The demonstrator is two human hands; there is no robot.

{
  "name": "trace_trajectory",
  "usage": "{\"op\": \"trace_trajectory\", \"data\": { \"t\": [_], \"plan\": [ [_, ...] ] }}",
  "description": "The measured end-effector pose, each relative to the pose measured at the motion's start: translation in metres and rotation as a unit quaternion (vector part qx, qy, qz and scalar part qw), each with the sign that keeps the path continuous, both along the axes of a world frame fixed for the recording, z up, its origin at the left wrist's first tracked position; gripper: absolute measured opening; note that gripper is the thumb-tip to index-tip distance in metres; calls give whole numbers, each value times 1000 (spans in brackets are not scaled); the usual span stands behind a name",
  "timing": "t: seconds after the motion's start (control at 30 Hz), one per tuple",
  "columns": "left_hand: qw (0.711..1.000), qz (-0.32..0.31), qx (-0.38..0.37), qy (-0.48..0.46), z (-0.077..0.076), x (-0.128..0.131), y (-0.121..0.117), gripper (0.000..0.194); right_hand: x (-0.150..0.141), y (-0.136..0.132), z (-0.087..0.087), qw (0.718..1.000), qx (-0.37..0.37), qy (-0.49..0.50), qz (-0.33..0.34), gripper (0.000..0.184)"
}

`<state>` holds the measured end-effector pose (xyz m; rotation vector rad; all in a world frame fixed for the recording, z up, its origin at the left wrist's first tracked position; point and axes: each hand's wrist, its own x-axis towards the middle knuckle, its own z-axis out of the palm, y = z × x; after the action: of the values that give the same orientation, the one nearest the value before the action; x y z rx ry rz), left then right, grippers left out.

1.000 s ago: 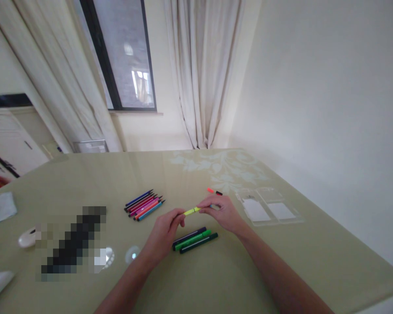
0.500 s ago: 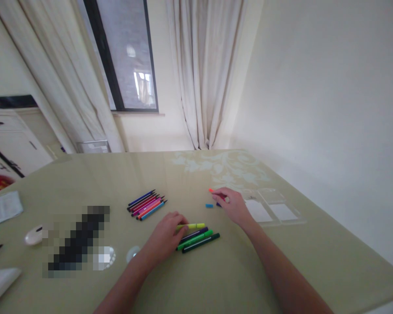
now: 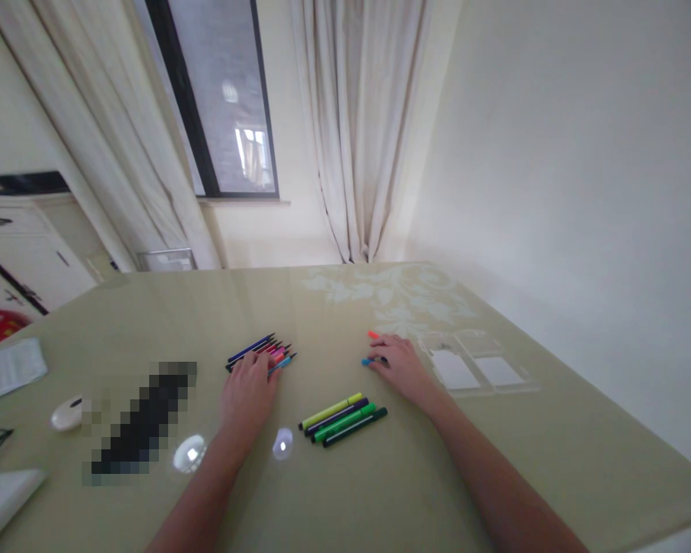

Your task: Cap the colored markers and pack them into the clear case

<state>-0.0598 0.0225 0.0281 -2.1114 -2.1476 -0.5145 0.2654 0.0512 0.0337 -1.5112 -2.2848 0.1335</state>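
My left hand rests over the near ends of several uncapped markers lying side by side, its fingers closed at the light blue marker. A dark blue marker lies at the far side of that row, its black tip pointing right. Across the table, my right hand pinches a small blue cap between thumb and finger. An orange cap lies just past its fingertips. Other caps under this hand are mostly hidden. Between my arms lie capped markers: a yellow one, a purple one, a green one and a dark green one.
A clear plastic case with white inserts lies right of my right hand. On the left are a white mouse, a blurred dark object and a folded paper. A wall borders the table's right side.
My left hand has let go of the yellow marker and moved left and away to the uncapped markers. My right hand has shifted slightly left, onto the blue cap.
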Motion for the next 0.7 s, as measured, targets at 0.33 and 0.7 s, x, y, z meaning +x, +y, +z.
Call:
{"op": "trace_trajectory", "data": {
  "t": [0.33,0.7],
  "plan": [
    [986,-115,-7,-120,-1,23,3,15,-19,-10,9,996,-6,76,51,13],
    [945,-204,-44,-253,9,48,-8,16,-29,-19,21,984,-6,167,65,11]
  ]
}}
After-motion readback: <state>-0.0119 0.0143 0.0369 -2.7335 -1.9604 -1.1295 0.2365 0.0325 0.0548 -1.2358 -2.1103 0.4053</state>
